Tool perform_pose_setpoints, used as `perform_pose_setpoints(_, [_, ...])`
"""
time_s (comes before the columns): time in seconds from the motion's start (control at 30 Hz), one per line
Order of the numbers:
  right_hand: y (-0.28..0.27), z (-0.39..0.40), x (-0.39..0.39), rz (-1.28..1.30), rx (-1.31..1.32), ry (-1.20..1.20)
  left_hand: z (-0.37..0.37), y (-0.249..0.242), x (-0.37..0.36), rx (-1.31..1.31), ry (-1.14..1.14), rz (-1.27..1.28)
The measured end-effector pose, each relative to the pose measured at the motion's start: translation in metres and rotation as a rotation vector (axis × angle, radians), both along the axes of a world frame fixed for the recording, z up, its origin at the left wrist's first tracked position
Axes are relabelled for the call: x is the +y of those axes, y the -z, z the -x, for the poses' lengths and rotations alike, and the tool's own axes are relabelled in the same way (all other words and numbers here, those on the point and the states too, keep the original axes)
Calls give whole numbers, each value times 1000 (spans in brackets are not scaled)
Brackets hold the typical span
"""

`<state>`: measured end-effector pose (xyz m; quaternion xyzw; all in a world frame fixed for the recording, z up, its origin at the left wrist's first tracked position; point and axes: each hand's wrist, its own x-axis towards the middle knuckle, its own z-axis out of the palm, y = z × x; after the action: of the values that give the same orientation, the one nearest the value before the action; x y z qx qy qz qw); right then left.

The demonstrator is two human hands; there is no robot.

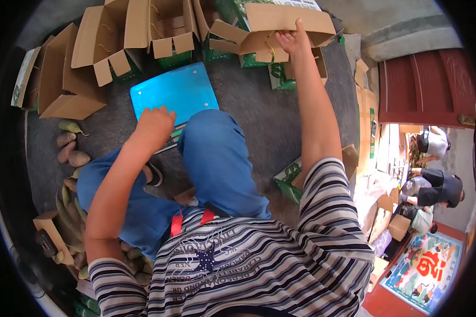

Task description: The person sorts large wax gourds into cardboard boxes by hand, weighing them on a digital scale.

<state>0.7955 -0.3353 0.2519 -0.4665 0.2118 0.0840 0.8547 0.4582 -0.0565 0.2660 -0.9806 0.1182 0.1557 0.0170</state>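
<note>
My right hand [294,41] reaches out to an open cardboard box [280,18] with green printed sides, at the top of the view. Its fingers are bent at the box's near flap and the thumb points up along the outside. My left hand [156,126] is closed, with its curled fingers over the near edge of a flat blue scale platform [174,91]. What those fingers hold, if anything, is hidden. A display or keypad panel [177,134] shows partly between my left hand and my knee.
Several open cartons [108,34] line the far side. Sweet potatoes and radishes [71,148] lie at the left. Another green carton [291,177] stands beside my right arm. Several people [439,187] work beyond the red door [426,87].
</note>
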Motion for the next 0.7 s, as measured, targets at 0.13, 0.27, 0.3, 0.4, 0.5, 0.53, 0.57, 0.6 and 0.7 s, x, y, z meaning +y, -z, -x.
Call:
perform_pose_setpoints(0.13, [13,-35,24,-43,6,74,3,-1,4,-25,17,35])
perform_pose_setpoints(0.27, [5,-22,22,59,-151,9,7,-6,1,-111,17,49])
perform_pose_setpoints(0.3, [4,-13,20,83,-241,-44,8,-8,0,-111,22,71])
perform_pose_setpoints(0.4, [-37,54,27,326,-489,-174,11,-9,-6,-123,38,128])
perform_pose_setpoints(0.5, [-60,96,23,534,-751,-340,19,-4,-10,-127,48,140])
perform_pose_setpoints(0.53, [-78,119,36,564,-801,-357,20,-3,-13,-112,57,130])
perform_pose_setpoints(0.57, [-88,136,42,648,-817,-424,20,-1,-16,-101,65,121])
perform_pose_setpoints(0.6, [-96,150,47,732,-836,-491,21,2,-19,-99,72,116])
perform_pose_setpoints(0.7, [-91,178,75,978,-1096,-706,23,7,-27,-83,92,80])
